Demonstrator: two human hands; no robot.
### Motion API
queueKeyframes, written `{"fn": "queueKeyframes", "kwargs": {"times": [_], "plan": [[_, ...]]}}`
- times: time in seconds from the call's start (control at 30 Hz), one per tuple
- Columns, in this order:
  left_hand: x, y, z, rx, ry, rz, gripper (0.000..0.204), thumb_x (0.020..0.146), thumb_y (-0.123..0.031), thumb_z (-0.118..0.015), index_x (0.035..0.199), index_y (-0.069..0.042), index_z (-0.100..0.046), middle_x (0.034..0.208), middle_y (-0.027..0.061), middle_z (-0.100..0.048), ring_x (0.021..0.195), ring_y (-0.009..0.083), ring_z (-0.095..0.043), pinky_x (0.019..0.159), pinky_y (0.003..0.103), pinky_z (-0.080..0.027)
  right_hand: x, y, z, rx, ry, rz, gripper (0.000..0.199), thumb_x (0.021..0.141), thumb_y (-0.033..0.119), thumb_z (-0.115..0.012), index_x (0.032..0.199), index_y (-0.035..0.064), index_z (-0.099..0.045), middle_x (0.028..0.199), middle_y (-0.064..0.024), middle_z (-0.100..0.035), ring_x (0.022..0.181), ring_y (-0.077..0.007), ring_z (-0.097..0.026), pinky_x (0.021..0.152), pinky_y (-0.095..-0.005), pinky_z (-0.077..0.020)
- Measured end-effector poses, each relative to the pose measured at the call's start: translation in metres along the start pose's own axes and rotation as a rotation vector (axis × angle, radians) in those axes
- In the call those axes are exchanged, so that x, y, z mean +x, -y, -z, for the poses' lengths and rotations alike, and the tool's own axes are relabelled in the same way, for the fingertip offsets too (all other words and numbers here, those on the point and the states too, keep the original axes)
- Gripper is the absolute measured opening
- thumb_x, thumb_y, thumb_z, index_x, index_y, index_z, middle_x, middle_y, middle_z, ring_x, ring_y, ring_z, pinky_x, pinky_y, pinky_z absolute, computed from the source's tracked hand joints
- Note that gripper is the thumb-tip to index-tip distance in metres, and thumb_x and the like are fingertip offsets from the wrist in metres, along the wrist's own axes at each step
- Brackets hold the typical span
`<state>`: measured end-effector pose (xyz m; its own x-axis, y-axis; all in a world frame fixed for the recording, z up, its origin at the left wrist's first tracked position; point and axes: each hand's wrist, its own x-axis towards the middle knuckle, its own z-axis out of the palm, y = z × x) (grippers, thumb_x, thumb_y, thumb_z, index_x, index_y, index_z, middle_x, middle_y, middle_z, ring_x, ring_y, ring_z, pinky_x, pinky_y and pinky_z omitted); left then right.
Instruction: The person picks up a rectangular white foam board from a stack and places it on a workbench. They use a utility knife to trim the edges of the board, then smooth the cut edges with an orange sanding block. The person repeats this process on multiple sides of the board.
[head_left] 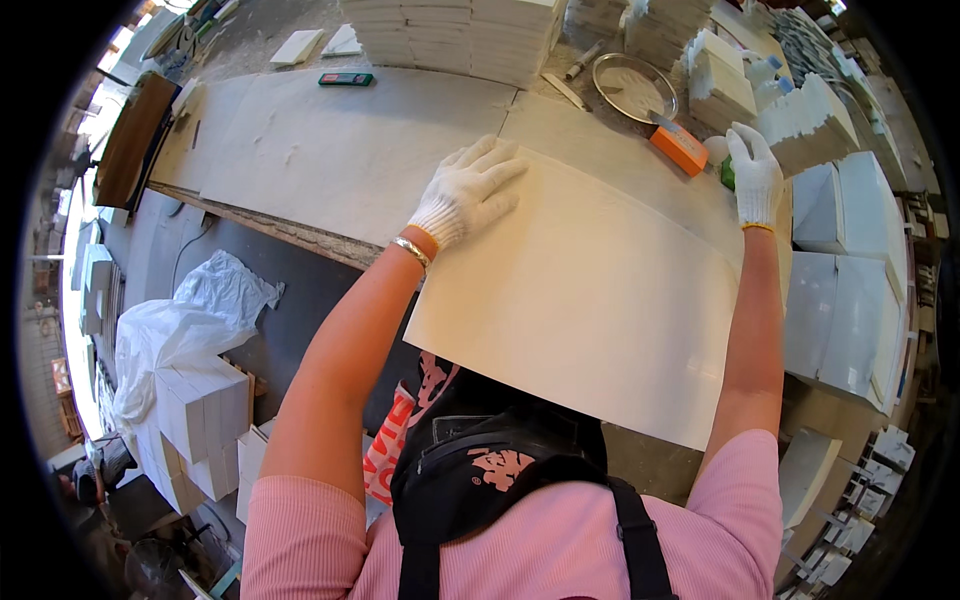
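Across the desk [330, 150] lies a large cream sheet [590, 290]; the gloved left hand [465, 190] presses flat on its corner, fingers spread, steadying it, while the right hand [755, 175] grips the far edge near an orange block [680, 148].

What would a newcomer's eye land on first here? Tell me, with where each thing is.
The large cream sheet fills the centre, lying on the workbench and overhanging its near edge. Both white-gloved hands hold it down: the left hand flat on its far left corner, the right hand at its far right edge. Just beyond sit an orange block and a round metal sieve.
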<state>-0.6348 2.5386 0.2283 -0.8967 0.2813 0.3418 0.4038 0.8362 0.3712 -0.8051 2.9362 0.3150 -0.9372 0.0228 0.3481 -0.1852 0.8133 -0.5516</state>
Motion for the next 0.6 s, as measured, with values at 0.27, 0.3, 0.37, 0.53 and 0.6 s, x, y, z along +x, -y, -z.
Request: {"fn": "queueKeyframes", "kwargs": {"times": [0.27,0.3,0.37,0.53,0.6], "plan": [[-0.002,0.004,-0.004,0.016,-0.016,-0.002,0.046,0.09,-0.036,-0.064,0.132,-0.018,-0.06,0.146,0.0066,-0.052,0.139,0.0313,-0.042,0.113,0.047,-0.035,0.015,0.062,-0.054,-0.361,0.345,0.087,0.049,0.088,0.054,-0.056,0.121,0.021,-0.071,0.116,-0.0074,-0.072,0.106,-0.0298,-0.067,0.091,-0.0393,-0.0512],[-0.001,0.003,-0.004,0.009,-0.019,-0.002,0.046,0.09,-0.036,-0.064,0.133,-0.018,-0.06,0.145,0.0066,-0.052,0.139,0.0309,-0.042,0.113,0.047,-0.035,0.018,0.061,-0.057,-0.336,0.385,0.107,0.044,0.087,0.047,-0.059,0.121,0.0209,-0.071,0.114,-0.0074,-0.073,0.107,-0.0295,-0.067,0.09,-0.0393,-0.0516],[0.003,0.002,-0.006,-0.013,-0.013,-0.015,0.047,0.09,-0.036,-0.064,0.132,-0.018,-0.06,0.146,0.0062,-0.052,0.139,0.0296,-0.041,0.113,0.046,-0.035,0.023,0.056,-0.055,-0.284,0.417,0.004,0.04,0.087,0.044,-0.06,0.118,0.0212,-0.073,0.11,-0.0075,-0.074,0.101,-0.0289,-0.069,0.087,-0.0396,-0.0524],[0.0,0.001,-0.001,0.002,-0.025,-0.013,0.045,0.09,-0.036,-0.063,0.131,-0.018,-0.061,0.144,0.0053,-0.052,0.137,0.0277,-0.043,0.111,0.046,-0.036,0.028,0.035,-0.063,-0.151,0.295,0.035,0.035,0.086,0.036,-0.063,0.113,0.0177,-0.075,0.094,-0.0081,-0.075,0.076,-0.0211,-0.069,0.077,-0.0361,-0.0531],[0.001,0.001,0.001,0.024,-0.04,-0.029,0.044,0.09,-0.035,-0.063,0.129,-0.017,-0.061,0.143,0.005,-0.052,0.134,0.0276,-0.045,0.109,0.046,-0.037,0.026,0.031,-0.058,-0.012,0.295,-0.033,0.034,0.086,0.033,-0.065,0.111,0.0136,-0.076,0.086,-0.0072,-0.075,0.065,-0.0154,-0.066,0.069,-0.0321,-0.0526]]}}
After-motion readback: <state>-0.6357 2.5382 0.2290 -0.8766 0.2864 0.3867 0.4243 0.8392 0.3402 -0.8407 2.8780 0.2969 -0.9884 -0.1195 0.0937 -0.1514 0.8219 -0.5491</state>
